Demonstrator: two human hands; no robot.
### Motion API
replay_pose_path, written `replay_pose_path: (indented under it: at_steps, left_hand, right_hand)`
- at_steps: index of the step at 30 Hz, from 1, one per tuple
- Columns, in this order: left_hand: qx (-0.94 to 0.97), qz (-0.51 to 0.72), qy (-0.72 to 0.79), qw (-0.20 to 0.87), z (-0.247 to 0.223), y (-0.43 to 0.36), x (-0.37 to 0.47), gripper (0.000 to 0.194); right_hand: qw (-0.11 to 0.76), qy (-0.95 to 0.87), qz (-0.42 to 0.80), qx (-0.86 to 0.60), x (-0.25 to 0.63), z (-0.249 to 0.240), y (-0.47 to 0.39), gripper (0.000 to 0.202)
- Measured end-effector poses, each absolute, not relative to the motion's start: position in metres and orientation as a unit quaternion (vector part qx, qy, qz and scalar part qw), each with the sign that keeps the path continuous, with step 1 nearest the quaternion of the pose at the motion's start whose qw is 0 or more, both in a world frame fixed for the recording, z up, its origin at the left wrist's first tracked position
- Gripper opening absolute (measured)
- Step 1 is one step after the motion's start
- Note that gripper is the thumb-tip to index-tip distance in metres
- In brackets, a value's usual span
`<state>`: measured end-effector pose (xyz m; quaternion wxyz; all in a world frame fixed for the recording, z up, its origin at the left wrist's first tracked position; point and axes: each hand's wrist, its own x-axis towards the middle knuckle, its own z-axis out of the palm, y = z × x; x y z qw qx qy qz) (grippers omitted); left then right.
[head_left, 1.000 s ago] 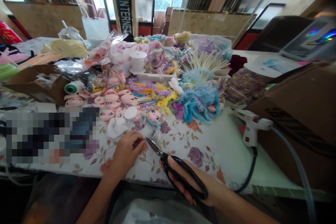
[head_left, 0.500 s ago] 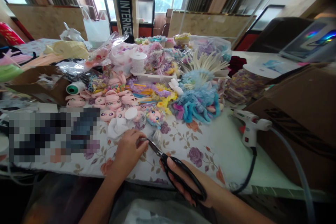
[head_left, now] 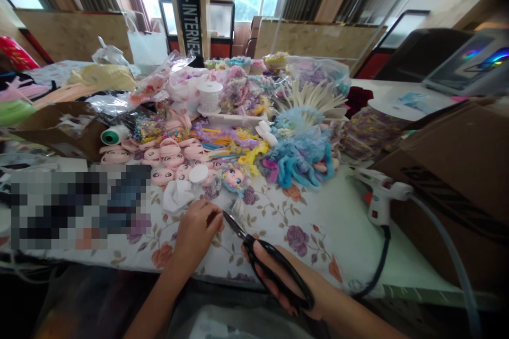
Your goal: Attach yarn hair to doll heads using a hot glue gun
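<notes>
My right hand [head_left: 274, 270] is wrapped round the black handles of a pair of scissors [head_left: 280, 262]. Their blades look nearly closed, and the tips reach to the fingers of my left hand [head_left: 201, 228]. Those fingers are pinched together over the flowered cloth; what they hold is too small to make out. Just beyond lie a doll's head with curly pastel hair [head_left: 235, 177], a white folded cloth [head_left: 177, 195] and a small white disc [head_left: 198, 174].
Several pink doll faces [head_left: 173, 160] lie beyond my hands, beside blue fluffy trim [head_left: 304, 153]. A glue gun [head_left: 377, 196] with its cable stands at the right, by a large cardboard box [head_left: 457, 185]. An open carton [head_left: 59, 132] and a blurred-out patch [head_left: 79, 206] are at the left.
The scissor tips have drawn slightly back from between my left fingertips and the blades look more closed. My left hand has shifted very little; the things on the table lie as before.
</notes>
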<state>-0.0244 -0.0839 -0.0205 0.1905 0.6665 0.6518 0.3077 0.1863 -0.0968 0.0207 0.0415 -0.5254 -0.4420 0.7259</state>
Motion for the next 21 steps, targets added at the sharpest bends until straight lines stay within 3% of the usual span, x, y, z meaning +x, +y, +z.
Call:
replay_pose_path:
  at_steps: [13,21]
  left_hand:
    - [0.656,0.340,0.636,0.222,-0.021,-0.083,-0.025,0.018]
    - [0.620,0.394,0.638,0.229,-0.023,-0.084,-0.033,0.015]
  right_hand:
    - [0.022,-0.481,0.703,-0.524,0.186,0.010,-0.095,0.058]
    - [0.049,-0.404,0.779,-0.476,0.189,0.018,-0.089,0.057]
